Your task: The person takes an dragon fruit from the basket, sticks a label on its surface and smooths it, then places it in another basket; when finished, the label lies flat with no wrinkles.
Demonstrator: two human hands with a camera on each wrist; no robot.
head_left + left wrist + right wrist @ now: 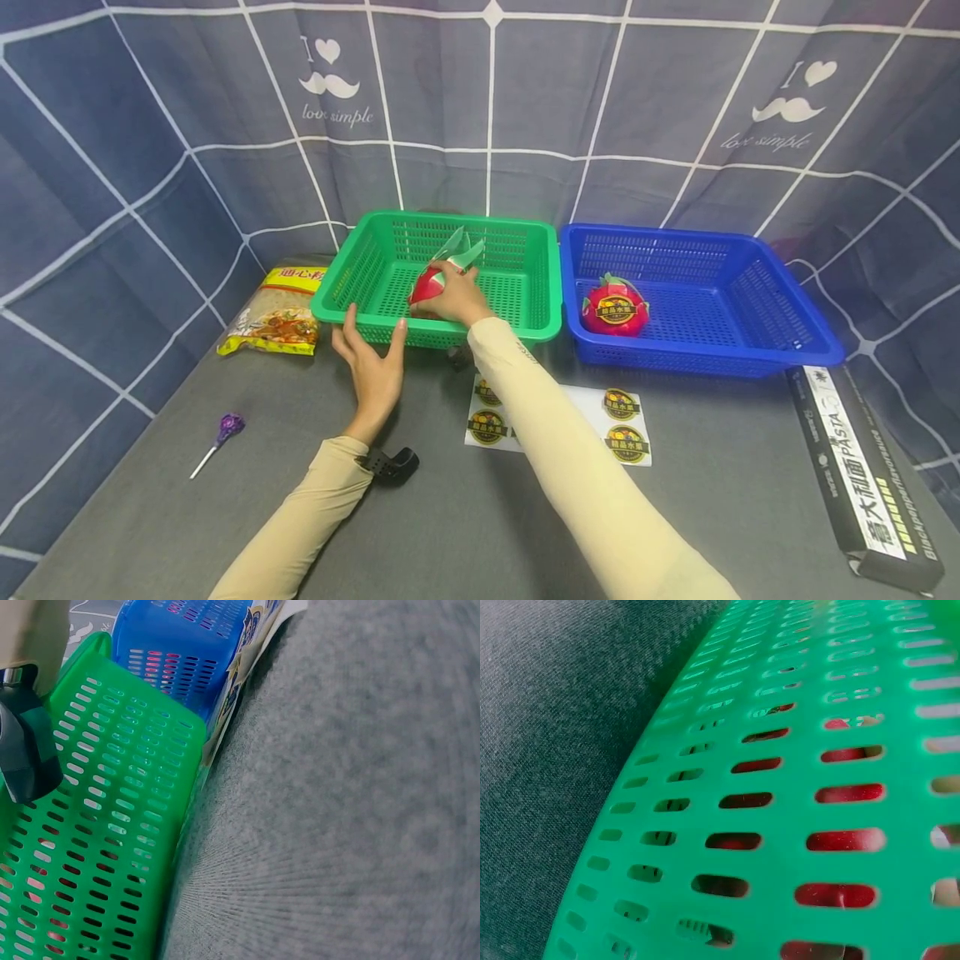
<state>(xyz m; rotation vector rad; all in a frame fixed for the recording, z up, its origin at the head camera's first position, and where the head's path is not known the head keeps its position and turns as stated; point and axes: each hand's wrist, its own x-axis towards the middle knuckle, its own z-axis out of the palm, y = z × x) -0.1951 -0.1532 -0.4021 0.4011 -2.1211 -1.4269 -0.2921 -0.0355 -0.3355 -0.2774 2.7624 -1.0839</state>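
My right hand (455, 298) reaches over the front rim of the green basket (551, 275) and grips a red fruit (427, 286) with white patches and long green leaves. Through the slots in the right wrist view, part of the red fruit (847, 793) shows. At the basket's front left, my left hand (372, 379) has its fingers spread, fingertips right at the rim. A red dragon fruit (615, 308) with a round black-and-gold sticker sits at the left inside the blue basket (795, 321).
A sticker sheet (592, 408) lies before the baskets, partly under the right forearm. At left are a yellow pasta bag (277, 312) and a purple lollipop (228, 427). A long black pasta box (862, 475) lies at right. Tiled-pattern cloth (525, 108) hangs behind.
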